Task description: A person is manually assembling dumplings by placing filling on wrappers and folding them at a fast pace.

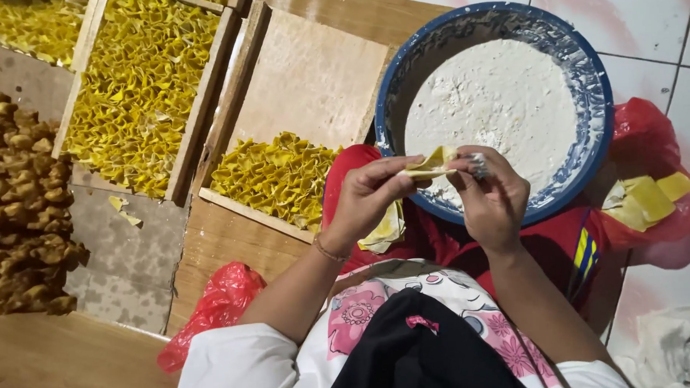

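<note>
Progress, judged from the trays: the tray (139, 86) at upper left is packed full of folded yellow dumplings. The nearer tray (303, 81) at centre holds a cluster (275, 177) along its lower edge only; most of its board is bare. Much filling (491, 108) is left in the blue bowl (598, 109) at upper right. A few flat wrappers (647, 199) lie at right on a red bag.

Hands: left hand (368, 197) and right hand (492, 196) meet at frame centre, just below the bowl rim. Left fingers pinch a yellow wrapper (432, 164). Right fingers close on a small spoon (478, 165) beside it.

Room: bowl rim close above the hands, tray edge just left. Brown fried pieces (20, 190) are heaped at far left, well apart.
</note>
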